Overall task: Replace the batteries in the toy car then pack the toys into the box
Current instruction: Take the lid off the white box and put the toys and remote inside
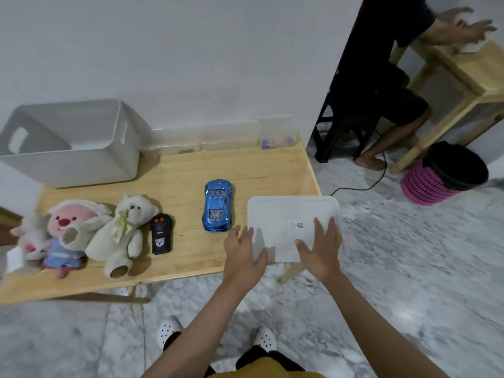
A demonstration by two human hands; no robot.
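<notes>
A shiny blue toy car stands on the wooden table, nose away from me. Left of it lies a black remote control. Further left sit a cream teddy bear, a pink-faced plush and a small white plush. The open grey storage box stands at the table's back left. A white lid lies at the table's right front corner. My left hand rests on its left front edge and my right hand lies flat on top, fingers spread.
Several small clear containers line the wall at the back of the table. Another person sits on a black stool at a second wooden table on the right. A pink bin and a black cable are on the marble floor.
</notes>
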